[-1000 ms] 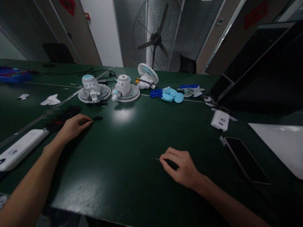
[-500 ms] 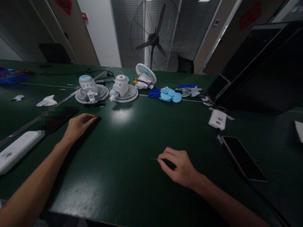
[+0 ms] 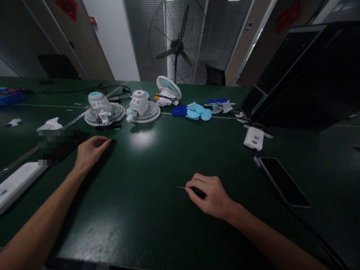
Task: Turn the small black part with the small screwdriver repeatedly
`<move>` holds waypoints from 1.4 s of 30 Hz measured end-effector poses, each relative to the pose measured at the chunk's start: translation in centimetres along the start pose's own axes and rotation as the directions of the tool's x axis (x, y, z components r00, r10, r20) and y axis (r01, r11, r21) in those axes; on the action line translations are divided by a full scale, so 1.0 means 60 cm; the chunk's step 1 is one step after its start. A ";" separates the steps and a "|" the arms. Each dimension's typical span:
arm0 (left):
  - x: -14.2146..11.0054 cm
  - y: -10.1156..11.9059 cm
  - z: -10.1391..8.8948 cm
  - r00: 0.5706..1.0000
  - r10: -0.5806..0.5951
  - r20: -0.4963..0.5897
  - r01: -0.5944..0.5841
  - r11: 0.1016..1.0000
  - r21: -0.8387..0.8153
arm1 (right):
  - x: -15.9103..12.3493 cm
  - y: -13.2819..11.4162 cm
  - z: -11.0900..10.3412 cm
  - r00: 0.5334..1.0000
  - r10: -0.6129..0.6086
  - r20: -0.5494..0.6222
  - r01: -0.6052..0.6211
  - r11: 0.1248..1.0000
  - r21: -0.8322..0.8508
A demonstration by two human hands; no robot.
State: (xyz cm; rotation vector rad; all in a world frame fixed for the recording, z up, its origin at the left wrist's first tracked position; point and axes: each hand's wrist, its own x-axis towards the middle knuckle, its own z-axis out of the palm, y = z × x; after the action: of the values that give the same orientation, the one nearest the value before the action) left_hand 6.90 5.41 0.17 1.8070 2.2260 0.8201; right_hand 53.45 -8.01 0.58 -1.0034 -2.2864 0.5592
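Observation:
My left hand rests low over the green table, thumb and forefinger pinched together. A small dark thing barely shows at their tips, too little of it to name. Farther right and nearer to me, my right hand is closed, its fingertips pinching a thin metal rod that points left. The rest of the rod is hidden in the hand. Beyond the left hand, two small white fans lie face down on their grilles. A third white fan leans behind them.
Light-blue fan blades lie beside blue gloves. To the right are a white power bank, a phone and a large dark monitor. A long white device and white tissue lie left.
The whole view has shifted slightly, moving the scene a little to the left. Both hands keep nearly the same place and pinch; the dark thing at the left fingertips shows less.

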 end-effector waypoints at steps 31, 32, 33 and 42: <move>-0.024 0.033 0.022 0.944 0.326 0.056 -0.329 0.909 0.254 | 0.002 -0.002 0.002 0.999 0.041 0.033 -0.040 0.999 -0.007; -0.031 0.047 0.027 0.924 0.373 0.088 -0.383 0.896 0.224 | 0.002 -0.002 0.002 0.998 0.044 0.034 -0.044 0.999 -0.010; -0.042 0.063 0.034 0.903 0.414 0.116 -0.429 0.886 0.174 | 0.002 -0.002 0.001 0.998 0.045 0.036 -0.044 0.999 -0.012; -0.223 0.244 0.117 0.512 0.811 0.283 -0.604 0.574 -0.552 | -0.002 0.002 0.003 0.997 0.066 0.026 -0.064 0.996 -0.066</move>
State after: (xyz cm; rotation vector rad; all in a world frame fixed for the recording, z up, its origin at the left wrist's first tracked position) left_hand 26.05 -3.25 -1.18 2.3721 0.8185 0.6795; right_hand 53.47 -8.09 0.35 -1.1116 -2.3170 0.5321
